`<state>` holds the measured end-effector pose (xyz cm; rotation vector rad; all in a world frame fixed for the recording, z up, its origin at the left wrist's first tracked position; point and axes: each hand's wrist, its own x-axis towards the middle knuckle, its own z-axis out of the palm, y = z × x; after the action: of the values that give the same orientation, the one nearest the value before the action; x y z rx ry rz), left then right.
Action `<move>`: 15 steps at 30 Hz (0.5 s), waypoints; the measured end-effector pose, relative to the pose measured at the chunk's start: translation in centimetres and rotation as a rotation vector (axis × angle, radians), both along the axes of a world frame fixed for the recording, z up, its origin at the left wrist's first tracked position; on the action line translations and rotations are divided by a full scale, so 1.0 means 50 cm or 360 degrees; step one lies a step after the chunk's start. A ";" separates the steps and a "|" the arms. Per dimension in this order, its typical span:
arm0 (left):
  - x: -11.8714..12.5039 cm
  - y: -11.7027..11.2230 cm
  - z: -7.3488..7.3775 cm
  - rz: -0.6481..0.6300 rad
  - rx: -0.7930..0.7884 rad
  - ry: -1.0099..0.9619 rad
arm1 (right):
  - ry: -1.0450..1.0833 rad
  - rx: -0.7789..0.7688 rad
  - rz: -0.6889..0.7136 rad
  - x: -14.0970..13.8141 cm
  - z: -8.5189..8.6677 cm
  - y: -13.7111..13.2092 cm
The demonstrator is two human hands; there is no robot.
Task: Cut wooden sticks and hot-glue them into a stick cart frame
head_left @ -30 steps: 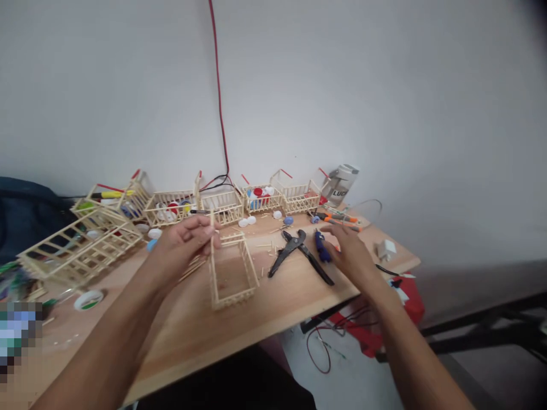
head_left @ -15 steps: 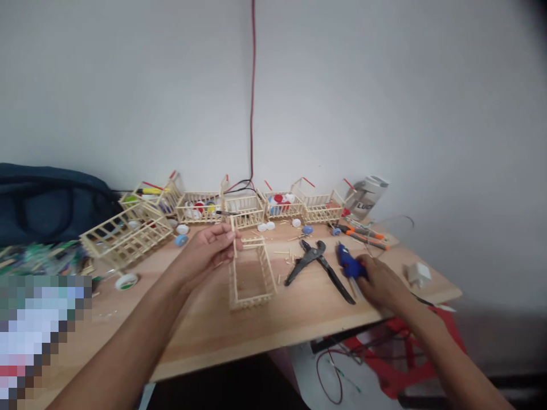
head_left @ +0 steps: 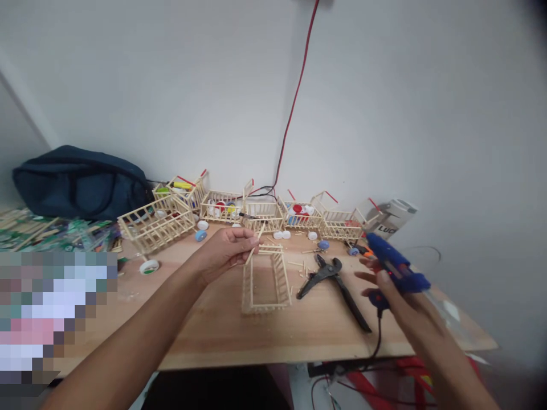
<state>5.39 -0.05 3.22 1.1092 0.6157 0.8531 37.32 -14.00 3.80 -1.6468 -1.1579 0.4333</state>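
Note:
My left hand [head_left: 226,253] pinches a thin wooden stick [head_left: 255,244], tilted, just above the far left corner of an open stick-built frame [head_left: 265,280] lying on the wooden table [head_left: 222,336]. My right hand [head_left: 395,296] is raised above the table's right side, closed round the grip of a blue glue gun [head_left: 395,265] whose nozzle points up and left. Its dark cord [head_left: 378,333] hangs down over the table edge. Black pliers [head_left: 331,276] lie between the frame and my right hand.
A row of small stick baskets [head_left: 260,212] with coloured caps stands along the wall, and a larger one [head_left: 156,223] lies at the left. A dark blue bag [head_left: 79,182] sits far left. A red wire [head_left: 294,102] runs up the wall. A tape roll [head_left: 149,266] and loose sticks lie about.
My right hand closed on the blue glue gun lying by the pliers and lifted it off the table. My left hand kept its stick at the frame. The view swung left.

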 end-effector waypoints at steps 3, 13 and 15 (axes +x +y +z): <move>-0.001 -0.003 -0.003 -0.0036 0.0064 0.0057 | 0.0017 -0.0011 0.0170 -0.075 0.006 0.006; 0.005 -0.016 0.007 -0.0222 0.0184 0.0153 | 0.0353 0.0192 0.0697 -0.210 -0.040 0.011; 0.005 -0.016 0.005 -0.0227 0.0196 0.0168 | 0.0358 0.0193 0.0711 -0.217 -0.040 0.014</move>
<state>5.66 -0.83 3.47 1.3003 0.5693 0.7201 26.46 -13.29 1.78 -1.1948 -1.3498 0.7938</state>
